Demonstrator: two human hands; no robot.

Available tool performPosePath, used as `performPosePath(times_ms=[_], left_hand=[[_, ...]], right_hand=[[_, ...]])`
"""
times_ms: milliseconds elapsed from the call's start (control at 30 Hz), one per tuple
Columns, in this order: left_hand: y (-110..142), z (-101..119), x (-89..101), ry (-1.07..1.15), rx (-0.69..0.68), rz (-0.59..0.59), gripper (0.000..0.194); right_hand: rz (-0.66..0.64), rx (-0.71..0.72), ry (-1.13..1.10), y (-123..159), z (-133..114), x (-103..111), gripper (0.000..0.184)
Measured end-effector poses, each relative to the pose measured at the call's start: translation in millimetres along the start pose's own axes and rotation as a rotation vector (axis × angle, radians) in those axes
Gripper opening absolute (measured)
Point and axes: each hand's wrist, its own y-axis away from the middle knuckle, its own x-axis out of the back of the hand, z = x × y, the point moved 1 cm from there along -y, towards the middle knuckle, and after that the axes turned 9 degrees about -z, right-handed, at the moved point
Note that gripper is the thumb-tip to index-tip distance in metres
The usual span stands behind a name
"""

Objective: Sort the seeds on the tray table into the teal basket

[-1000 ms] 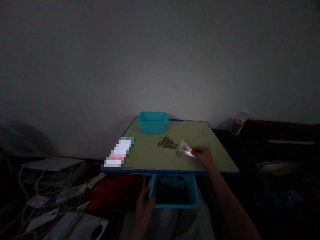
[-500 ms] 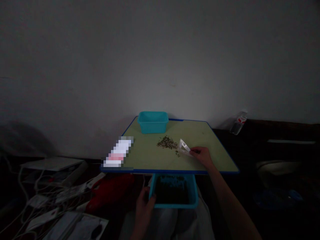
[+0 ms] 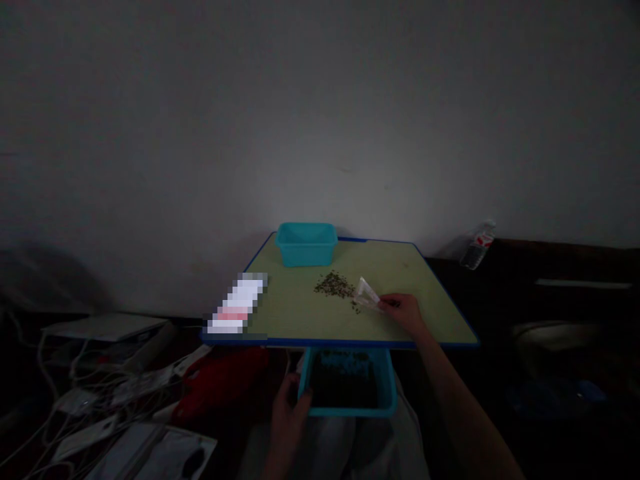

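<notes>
My left hand (image 3: pixel 291 408) grips the left rim of a blue plastic basin (image 3: pixel 392 393) on my lap, just below the table's front edge. Dark small bits fill much of that basin and cling to its far wall. In my right hand (image 3: pixel 403 312) is a clear triangular plastic piece (image 3: pixel 367 295), pinched at its right end and held low over the table. To its left lies a loose pile of small dark green and brown bits (image 3: pixel 334 285), with a few strays (image 3: pixel 355 307) close to the plastic's edge. What the bits are is too small to tell.
A second blue basin (image 3: pixel 307 255) stands at the back left of the blue-edged table (image 3: pixel 290 320). A blurred-out pale flat object (image 3: pixel 237 303) lies at the table's left edge. Cables and boxes (image 3: pixel 105 333) crowd the floor at left; a plastic bottle (image 3: pixel 479 247) leans at right.
The clear plastic piece has tilted slightly in my right hand and shifted a little left. My left hand and the basin stay put, and the pile looks the same.
</notes>
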Motion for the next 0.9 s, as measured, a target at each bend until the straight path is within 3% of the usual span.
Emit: performPosePath(times_ms=[900], left_hand=[[0.4, -3.0, 1.4, 0.0, 0.005, 0.026, 0.024]], right_hand=[[-0.08, 0.048, 0.137, 0.0, -5.0, -2.4, 0.021]])
